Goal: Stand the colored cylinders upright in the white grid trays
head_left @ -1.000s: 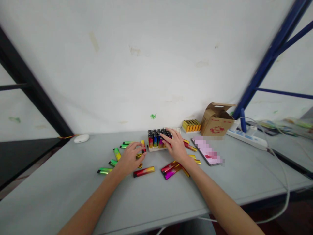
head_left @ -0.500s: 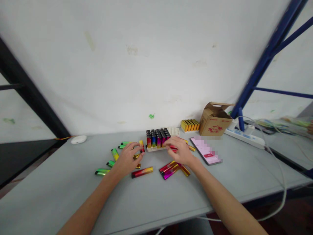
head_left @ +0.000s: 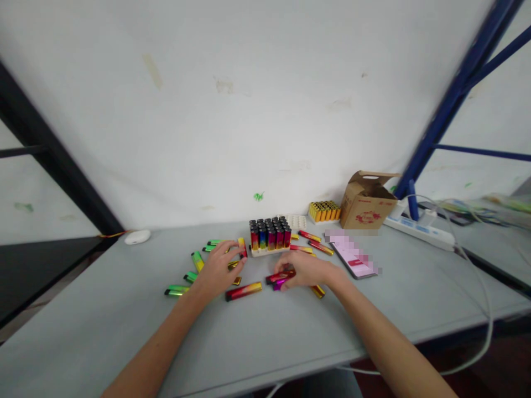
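A white rack [head_left: 271, 251] holds several shiny tubes [head_left: 271, 237] upright, their black ends facing up. Just left of it, my left hand [head_left: 219, 265] has a red-and-yellow tube [head_left: 243, 246] at its fingertips, yellow end up. My right hand [head_left: 305, 269] reaches down in front of the rack, its fingers curled on a red tube [head_left: 279, 276]. A purple tube [head_left: 280, 284] lies against that one, partly covered by the fingers. Between my forearms a red-and-gold tube [head_left: 244, 291] lies flat on the table.
Green tubes [head_left: 198, 262] lie around my left hand, and more red-gold tubes [head_left: 320, 247] beyond my right. At the back stand a tray of yellow cylinders [head_left: 324, 211] and an open carton [head_left: 367, 204]. A phone [head_left: 352, 255], power strip [head_left: 418, 232] and white case [head_left: 138, 237] also occupy the table.
My right hand has come away from the rack's front, down and toward me, onto the loose red and purple tubes. My left hand stays almost where it was with its tube.
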Motion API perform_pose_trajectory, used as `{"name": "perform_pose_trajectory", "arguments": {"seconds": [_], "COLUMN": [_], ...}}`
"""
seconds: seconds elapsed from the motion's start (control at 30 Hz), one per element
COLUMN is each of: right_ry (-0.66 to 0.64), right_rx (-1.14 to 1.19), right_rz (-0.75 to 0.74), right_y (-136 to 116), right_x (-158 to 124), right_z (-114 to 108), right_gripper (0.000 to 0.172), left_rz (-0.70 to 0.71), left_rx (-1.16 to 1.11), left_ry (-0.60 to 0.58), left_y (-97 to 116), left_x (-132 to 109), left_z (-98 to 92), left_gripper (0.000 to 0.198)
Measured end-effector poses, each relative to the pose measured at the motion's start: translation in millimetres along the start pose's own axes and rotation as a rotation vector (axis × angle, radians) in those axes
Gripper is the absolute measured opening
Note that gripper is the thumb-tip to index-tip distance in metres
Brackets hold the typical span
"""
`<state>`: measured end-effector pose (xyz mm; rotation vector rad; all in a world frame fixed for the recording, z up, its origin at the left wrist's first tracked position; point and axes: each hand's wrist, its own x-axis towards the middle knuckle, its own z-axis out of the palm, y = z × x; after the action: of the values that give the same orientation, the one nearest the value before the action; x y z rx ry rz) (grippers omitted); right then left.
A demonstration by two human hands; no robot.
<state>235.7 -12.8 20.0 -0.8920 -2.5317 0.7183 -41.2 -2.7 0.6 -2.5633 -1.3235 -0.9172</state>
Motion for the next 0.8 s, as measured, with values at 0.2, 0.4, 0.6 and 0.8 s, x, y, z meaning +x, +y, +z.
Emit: {"name": "perform_pose_trajectory", "arguments": {"seconds": [0.2,0.4,0.6,0.8], "right_ry": [0.074,0.070,0.262,0.469], "right_rx": [-0.120,-0.173,0.007,0.689], "right_rz": [-0.086,-0.014,0.065,0.089], "right_y": [-9.9,-14.2,-15.5,-30.5], "right_x": [6.8,6.7,8.4,15.4], "right_z": [2.8,3.3,3.2,10.3], "right_gripper": [0.022,0.026,0.023,0.029], "left_rz": [0.004,0.010,-0.008,0.000], "left_rx": [0.002,-0.002,-0.021,-0.016], "left_ry": [0.008,0.007,0.015,0.008], "left_y": [-2.8,-1.9,-0.7,-1.3], "left_x": [-0.7,-0.5,0.4,-0.3], "left_z": [1.0,-0.2,-1.8,-0.6], "left_gripper": [0.029,0.029,0.029,0.030]}}
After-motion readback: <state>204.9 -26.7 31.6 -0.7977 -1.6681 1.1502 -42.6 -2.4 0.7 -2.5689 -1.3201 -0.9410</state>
